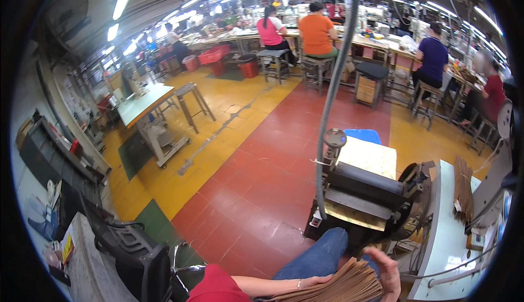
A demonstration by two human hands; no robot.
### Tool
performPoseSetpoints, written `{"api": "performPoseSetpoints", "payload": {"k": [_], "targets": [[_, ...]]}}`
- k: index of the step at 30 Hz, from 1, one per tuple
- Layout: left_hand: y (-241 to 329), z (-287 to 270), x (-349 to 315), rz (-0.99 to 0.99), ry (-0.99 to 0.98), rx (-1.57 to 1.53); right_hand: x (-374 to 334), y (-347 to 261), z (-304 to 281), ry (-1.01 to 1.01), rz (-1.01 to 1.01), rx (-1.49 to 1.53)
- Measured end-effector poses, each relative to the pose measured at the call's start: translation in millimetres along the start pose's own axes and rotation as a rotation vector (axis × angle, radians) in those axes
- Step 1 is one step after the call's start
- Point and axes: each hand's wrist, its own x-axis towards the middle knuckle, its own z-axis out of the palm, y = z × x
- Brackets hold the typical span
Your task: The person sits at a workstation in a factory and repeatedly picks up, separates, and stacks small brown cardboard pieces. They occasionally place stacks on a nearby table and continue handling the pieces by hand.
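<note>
A thick bundle of brown strips (349, 281), leather-like and fanned at one end, rests over my lap at the lower edge. My left hand (316, 281) lies along its far left side and grips it, the fingertips partly hidden by the strips. My right hand (386, 273) is at the bundle's right end, fingers stretched out and apart; whether the palm presses on the strip ends I cannot tell. Just ahead of my knee stands a dark roller machine (363, 184) with a handwheel (335, 138) and a pale yellow sheet (367, 159) on its far side.
On the right, a pale table (450, 242) carries another brown strip bundle (463, 190). A grey flexible hose (331, 92) hangs down to the machine. Left are a black chair (136, 253) and a small wheeled table (144, 104). Several people sit at far workbenches, with red bins (215, 61) nearby.
</note>
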Motion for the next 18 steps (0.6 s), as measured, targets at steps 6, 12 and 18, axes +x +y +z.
{"api": "performPoseSetpoints", "payload": {"k": [6,12,18], "targets": [[-4,1,-5,0.036,0.027,-0.02,15,23,-9,-0.012,-0.195,-0.301],[-2,-3,-10,0.069,0.044,-0.055,-1,45,-50,0.466,0.0,-1.257],[7,-6,-12,0.127,0.059,-0.083,-31,76,-16,0.084,0.122,-0.254]]}}
